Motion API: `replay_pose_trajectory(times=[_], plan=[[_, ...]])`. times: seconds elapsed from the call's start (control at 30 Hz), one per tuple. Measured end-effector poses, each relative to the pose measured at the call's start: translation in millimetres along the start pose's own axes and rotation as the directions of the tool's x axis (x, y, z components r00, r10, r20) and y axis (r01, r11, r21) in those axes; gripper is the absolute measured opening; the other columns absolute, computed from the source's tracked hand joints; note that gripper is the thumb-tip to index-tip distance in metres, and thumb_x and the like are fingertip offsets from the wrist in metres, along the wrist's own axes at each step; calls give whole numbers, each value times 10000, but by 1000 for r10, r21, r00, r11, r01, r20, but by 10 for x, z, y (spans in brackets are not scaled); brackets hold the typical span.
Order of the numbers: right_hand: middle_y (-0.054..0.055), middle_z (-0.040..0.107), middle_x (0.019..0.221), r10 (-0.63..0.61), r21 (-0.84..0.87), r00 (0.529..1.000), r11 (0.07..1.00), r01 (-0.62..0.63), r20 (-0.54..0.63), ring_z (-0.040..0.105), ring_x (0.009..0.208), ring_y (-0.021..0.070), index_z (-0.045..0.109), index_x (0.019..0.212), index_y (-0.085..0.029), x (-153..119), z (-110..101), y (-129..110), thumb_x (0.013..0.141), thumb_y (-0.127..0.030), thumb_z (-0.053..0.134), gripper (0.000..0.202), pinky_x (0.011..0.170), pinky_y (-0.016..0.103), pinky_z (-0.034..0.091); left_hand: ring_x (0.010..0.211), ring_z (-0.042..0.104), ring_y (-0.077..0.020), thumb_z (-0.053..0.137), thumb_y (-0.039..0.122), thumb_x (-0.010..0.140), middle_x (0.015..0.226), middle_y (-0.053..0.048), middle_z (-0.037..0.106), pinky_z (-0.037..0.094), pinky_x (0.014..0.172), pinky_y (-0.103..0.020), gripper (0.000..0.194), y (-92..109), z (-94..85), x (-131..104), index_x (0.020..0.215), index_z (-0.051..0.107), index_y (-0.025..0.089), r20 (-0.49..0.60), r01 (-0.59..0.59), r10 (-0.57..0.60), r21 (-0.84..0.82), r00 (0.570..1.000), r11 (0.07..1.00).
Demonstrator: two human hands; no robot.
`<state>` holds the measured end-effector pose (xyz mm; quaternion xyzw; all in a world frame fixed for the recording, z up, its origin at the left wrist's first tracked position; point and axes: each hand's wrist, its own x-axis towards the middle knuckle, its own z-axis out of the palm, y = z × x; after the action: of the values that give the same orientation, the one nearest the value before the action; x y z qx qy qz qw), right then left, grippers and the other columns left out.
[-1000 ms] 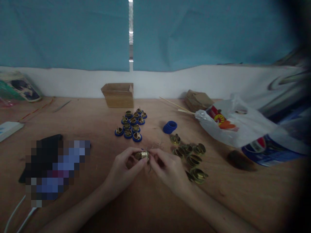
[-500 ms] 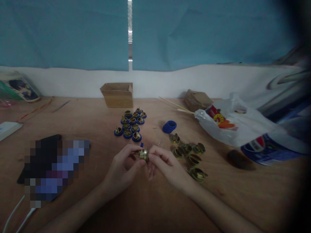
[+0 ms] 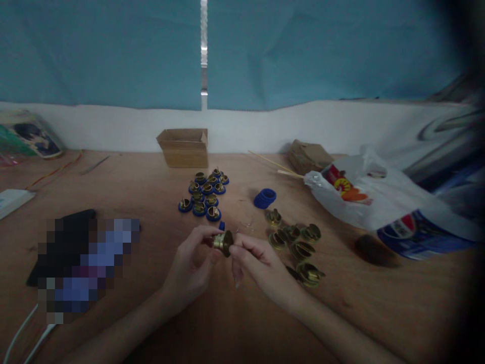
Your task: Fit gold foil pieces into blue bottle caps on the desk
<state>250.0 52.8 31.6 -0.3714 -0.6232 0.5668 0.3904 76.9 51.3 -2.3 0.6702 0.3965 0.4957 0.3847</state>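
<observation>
In front of me my left hand (image 3: 191,260) is closed around a small brass-coloured fitting (image 3: 223,242), thumb and forefinger on its narrow body. The fitting lies sideways, its round flange turned to the right. My right hand (image 3: 257,263) is pinched at the flange's edge, thumb tip against or very near it; whatever sits between those fingers is too small to make out. Just beyond the fitting is a little blue piece (image 3: 222,225). Thin clear scraps (image 3: 248,225) lie on the table behind the right fingers.
Brass fittings with blue rings (image 3: 199,208) cluster ahead. To the right are bare brass fittings (image 3: 302,249) and a stack of blue rings (image 3: 264,198). A cardboard box (image 3: 185,151) stands at the back, a plastic bag (image 3: 348,212) at right, a dark phone-like slab (image 3: 64,242) at left.
The fitting has turned so more of its flange face shows. My right fingers have shifted slightly down and right, off the flange's face toward its edge.
</observation>
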Motion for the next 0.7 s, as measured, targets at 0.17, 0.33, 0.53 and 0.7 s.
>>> replay_pose_trajectory(times=[0.17, 0.33, 0.53, 0.7], plan=[[-59, 472, 557, -51, -72, 986, 997, 41, -156, 505, 492, 115, 430, 671, -219, 24, -121, -63, 982, -375, 391, 351, 534, 252, 403, 848, 601, -163, 525, 337, 920, 895, -32, 640, 474, 768, -261, 191, 66, -147, 156, 986, 608, 178, -253, 178, -185, -52, 950, 983], [3, 552, 701, -152, -696, 987, 714, 74, -52, 551, 675, 165, 490, 765, -196, 55, -196, 28, 986, -240, 394, 245, 656, 300, 403, 774, 582, -159, 531, 430, 910, 849, -30, 646, 456, 690, -242, 292, 118, -197, 214, 977, 644, 170, -322, 225, -234, -65, 917, 972], [77, 655, 912, -84, -894, 984, 411, 179, 159, 591, 876, 227, 573, 868, -169, 35, -108, 163, 918, -126, 469, 123, 848, 395, 398, 854, 616, -178, 553, 451, 901, 946, -55, 700, 460, 768, -258, 327, 27, -114, 144, 1015, 681, 173, -88, 249, -276, -233, 957, 940], [20, 606, 744, -164, -853, 986, 518, 60, -31, 585, 732, 202, 526, 787, -186, 41, -134, 76, 844, -193, 581, 79, 703, 344, 413, 880, 640, -190, 567, 418, 905, 1006, -69, 710, 472, 822, -287, 301, -33, -111, 136, 1042, 697, 183, 37, 333, -348, -395, 937, 856]])
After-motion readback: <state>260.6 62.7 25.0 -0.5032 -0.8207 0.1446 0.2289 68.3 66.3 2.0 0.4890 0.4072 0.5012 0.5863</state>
